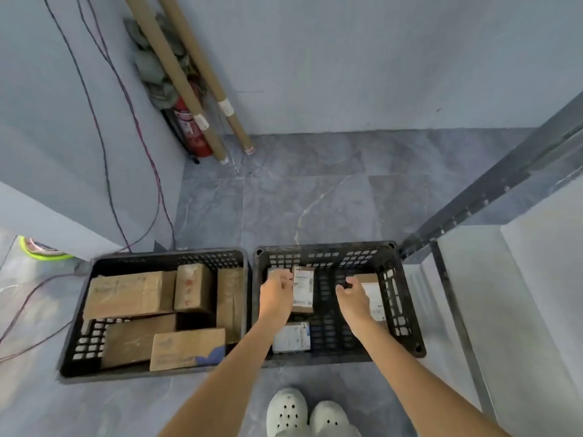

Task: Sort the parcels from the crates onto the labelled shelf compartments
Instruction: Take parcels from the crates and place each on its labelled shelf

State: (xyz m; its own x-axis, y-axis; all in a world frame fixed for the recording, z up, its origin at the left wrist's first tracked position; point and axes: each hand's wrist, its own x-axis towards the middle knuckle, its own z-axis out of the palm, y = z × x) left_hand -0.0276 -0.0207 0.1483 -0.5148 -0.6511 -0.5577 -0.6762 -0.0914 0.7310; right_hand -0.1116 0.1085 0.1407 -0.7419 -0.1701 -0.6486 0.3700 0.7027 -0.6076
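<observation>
Head view shows you bent over two black crates on the floor. Your left hand (277,291) reaches into the right crate (392,298), its fingers (284,277) curled against the left edge of a labelled parcel (303,290); you cannot tell from here whether they actually clamp it. Your right hand (351,294) hovers with its fingers loosely curled, holding nothing, just beside a brown parcel (373,299) by the crate's right wall. A white parcel (291,337) lies nearer you. The left crate (83,342) is packed with cardboard boxes (126,293). A grip on one edge alone could let the labelled parcel twist and drop back. Taking two parcels at once could mix up their compartments.
</observation>
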